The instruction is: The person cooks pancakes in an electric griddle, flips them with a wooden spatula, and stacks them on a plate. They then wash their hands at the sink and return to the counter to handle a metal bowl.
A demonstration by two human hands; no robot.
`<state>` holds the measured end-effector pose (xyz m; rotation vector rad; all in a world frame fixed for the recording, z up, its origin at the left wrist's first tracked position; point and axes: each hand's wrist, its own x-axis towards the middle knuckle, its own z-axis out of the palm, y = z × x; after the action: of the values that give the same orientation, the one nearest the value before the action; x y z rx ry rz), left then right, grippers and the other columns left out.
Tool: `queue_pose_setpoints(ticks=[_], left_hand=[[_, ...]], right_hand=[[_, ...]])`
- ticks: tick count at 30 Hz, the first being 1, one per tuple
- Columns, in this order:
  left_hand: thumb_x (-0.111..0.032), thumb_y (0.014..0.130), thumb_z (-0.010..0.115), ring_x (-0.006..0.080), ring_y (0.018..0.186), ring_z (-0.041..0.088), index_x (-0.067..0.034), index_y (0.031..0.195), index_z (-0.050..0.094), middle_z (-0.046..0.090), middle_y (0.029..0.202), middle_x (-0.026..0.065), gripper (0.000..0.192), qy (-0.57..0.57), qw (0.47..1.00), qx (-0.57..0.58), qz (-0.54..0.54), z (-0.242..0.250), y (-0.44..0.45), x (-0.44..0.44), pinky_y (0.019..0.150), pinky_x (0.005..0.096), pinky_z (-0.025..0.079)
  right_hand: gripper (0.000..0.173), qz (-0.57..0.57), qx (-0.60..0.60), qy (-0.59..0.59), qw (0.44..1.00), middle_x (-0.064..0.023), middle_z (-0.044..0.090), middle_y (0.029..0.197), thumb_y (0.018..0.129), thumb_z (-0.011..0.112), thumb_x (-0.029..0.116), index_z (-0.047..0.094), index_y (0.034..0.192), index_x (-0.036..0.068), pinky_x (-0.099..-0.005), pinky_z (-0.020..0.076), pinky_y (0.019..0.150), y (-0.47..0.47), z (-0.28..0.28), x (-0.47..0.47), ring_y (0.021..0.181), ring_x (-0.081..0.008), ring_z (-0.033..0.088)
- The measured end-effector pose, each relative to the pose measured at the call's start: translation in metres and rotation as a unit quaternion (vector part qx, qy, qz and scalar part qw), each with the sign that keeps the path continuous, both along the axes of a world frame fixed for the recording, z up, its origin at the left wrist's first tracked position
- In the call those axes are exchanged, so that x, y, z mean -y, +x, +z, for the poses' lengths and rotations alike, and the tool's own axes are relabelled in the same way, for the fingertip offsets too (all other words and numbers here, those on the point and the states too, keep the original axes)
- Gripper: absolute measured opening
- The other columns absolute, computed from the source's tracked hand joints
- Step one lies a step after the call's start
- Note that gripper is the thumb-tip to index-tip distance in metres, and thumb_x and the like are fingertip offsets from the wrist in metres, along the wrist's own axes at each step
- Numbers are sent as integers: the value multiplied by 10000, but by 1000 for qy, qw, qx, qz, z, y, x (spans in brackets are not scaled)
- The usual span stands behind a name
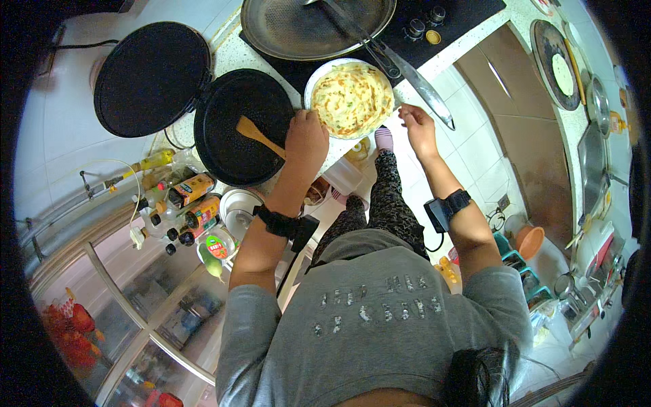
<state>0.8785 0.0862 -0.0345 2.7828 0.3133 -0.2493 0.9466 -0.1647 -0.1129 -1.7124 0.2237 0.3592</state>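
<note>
A browned flatbread (352,99) with green flecks lies on a white plate (308,87) at the counter's edge. At the plate's lower left rim is my left hand (307,136), its fingers curled; whether they grip the rim or the bread is hidden. A wooden spatula (253,129) rests in the black lower pan of an open electric griddle (229,107), its handle passing out of sight beneath my left wrist. Just right of the plate, my right hand (419,127) hangs apart from it, fingers loosely bent and holding nothing visible.
A large wok (285,35) with a long-handled metal utensil (417,84) sits on the black hob (457,25); the handle juts past the edge. The griddle's lid (152,79) stands raised. Several bottles (190,191) crowd the left. Uncooked dough (563,75) lies on a round board (546,61).
</note>
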Motion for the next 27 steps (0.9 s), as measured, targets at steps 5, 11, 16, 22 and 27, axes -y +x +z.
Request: queue_pose_setpoints(ticks=[5,11,16,22,27], left_hand=[[-178,864,621,406,1032,566,61,1152,566,577,1102,249,378,-18,999,3,42,-30,1,-4,921,472,467],[-221,846,637,408,1032,553,57,1141,565,614,1026,251,411,-30,997,-15,77,-53,2,-10,934,488,452],[-286,845,646,393,1018,548,76,1126,556,616,1032,231,467,-59,991,-24,117,-62,4,-10,951,476,444],[-314,845,647,332,1021,600,73,1161,584,622,1114,198,504,-161,945,-110,261,-62,19,-10,915,424,487],[-323,804,695,385,1182,487,76,1240,495,415,1309,278,624,-302,881,-175,319,-75,30,-22,991,449,461]], right_hand=[[261,104,258,-173,945,-194,678,1061,867,577,68,677,1105,30,-395,520,861,11,24,-12,950,-365,653],[249,170,292,-317,886,-165,653,962,824,624,119,682,1055,45,-449,521,806,24,44,-36,911,-357,639],[165,179,329,-370,850,-185,635,968,798,657,168,693,883,31,-448,512,822,29,42,-48,905,-357,629],[179,132,276,-380,873,-226,647,959,793,655,195,693,832,24,-484,474,883,29,34,-64,959,-387,604],[219,115,147,-303,935,-201,692,872,786,675,232,692,854,24,-455,496,876,39,31,-69,890,-377,648]])
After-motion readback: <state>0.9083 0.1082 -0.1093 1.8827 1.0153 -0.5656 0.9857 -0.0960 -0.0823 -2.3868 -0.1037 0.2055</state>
